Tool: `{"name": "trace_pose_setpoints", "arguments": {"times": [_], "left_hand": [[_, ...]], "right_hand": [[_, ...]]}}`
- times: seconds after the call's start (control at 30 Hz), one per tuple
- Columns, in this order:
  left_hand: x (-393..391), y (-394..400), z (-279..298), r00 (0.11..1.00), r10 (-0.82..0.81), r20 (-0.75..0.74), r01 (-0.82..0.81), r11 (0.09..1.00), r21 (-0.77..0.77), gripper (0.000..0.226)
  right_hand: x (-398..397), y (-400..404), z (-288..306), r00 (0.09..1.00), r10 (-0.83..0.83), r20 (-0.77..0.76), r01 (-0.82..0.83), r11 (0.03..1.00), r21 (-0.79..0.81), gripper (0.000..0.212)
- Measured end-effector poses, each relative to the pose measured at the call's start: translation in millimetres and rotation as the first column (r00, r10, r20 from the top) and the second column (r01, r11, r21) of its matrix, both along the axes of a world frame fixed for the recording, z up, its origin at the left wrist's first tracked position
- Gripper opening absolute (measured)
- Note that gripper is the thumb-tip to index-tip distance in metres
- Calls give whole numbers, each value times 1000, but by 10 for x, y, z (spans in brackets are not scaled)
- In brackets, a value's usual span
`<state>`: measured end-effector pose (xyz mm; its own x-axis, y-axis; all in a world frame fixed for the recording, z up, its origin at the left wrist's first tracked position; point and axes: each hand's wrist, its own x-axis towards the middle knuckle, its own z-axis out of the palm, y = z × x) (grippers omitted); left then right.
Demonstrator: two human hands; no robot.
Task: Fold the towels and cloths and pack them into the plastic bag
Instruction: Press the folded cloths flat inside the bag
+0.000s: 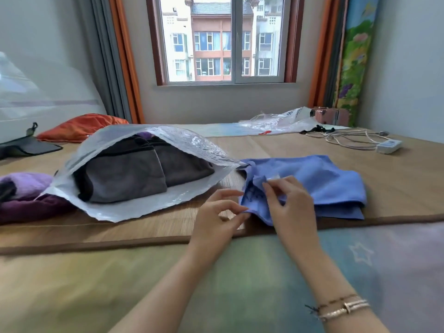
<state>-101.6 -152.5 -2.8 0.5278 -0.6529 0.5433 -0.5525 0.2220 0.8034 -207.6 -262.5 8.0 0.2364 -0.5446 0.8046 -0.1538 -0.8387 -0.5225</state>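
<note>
Pinching the near-left edge of the blue cloth (319,181) with both hands, I am feeling for a fold line; left hand (216,212) and right hand (288,203) are each holding fabric between curled fingers (271,191); it is lying on the bed mat (360,159) just right of the plastic bag (134,210); soft, light, limp, I judge corners the best hold.

No readable text anywhere. Blue cloth (319,181): dark handwritten marks near folded corner, small white tag beside them, both illegible. Far clear plastic bag (276,122): blue print and red mark, too blurred to read. White power adapter (389,145): faint label, illegible.
</note>
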Motion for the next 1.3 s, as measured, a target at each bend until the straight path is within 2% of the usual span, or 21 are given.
{"name": "trace_pose_setpoints", "arguments": {"times": [0.07,0.13,0.2,0.37,0.53,0.63,0.77,0.87,0.97,1.03,1.1,1.17,1.23,1.3], "left_hand": [[-40,54,-24,1000,-25,-10,25,998,-50,9],[-43,33,12,998,-30,-49,27,997,-69,9],[-44,-5,63,994,-35,-102,26,996,-91,10],[-92,-14,47,991,-48,-122,36,995,-97,27],[-65,88,54,998,-45,-55,43,998,-40,43],[-83,144,72,999,-43,-31,41,998,-48,49],[-80,178,79,999,-10,43,11,1000,-18,31],[-101,166,51,995,47,88,-46,999,-10,19],[-73,146,18,977,126,170,-120,992,-45,13],[-39,127,6,964,164,208,-144,984,-106,15],[-37,131,16,963,195,184,-164,972,-170,23],[-63,159,52,977,190,99,-166,963,-213,31],[-103,167,65,994,110,27,-100,963,-250,35],[-163,153,66,996,87,26,-78,964,-253,39]], "right_hand": [[-17,51,-155,991,68,-113,-70,997,-15,23],[-61,80,-196,983,94,-155,-94,996,5,23],[-109,122,-178,984,90,-152,-88,996,19,21],[-146,250,-183,984,51,-169,-50,999,13,18],[-138,314,-175,998,7,-67,-6,1000,6,8],[-138,394,-180,991,21,-129,-25,999,-32,13],[-151,443,-201,983,24,-180,-40,996,-84,16],[-171,468,-240,973,31,-227,-42,998,-46,28],[-210,406,-307,936,-118,-331,91,991,-98,39],[-268,296,-318,908,-252,-334,216,966,-141,37],[-363,156,-296,892,-341,-298,324,940,-105,28],[-487,33,-272,875,-406,-266,408,912,-48,22],[-604,-43,-264,851,-454,-265,465,885,-22,24],[-678,-38,-247,845,-456,-280,480,877,17,27]]}}
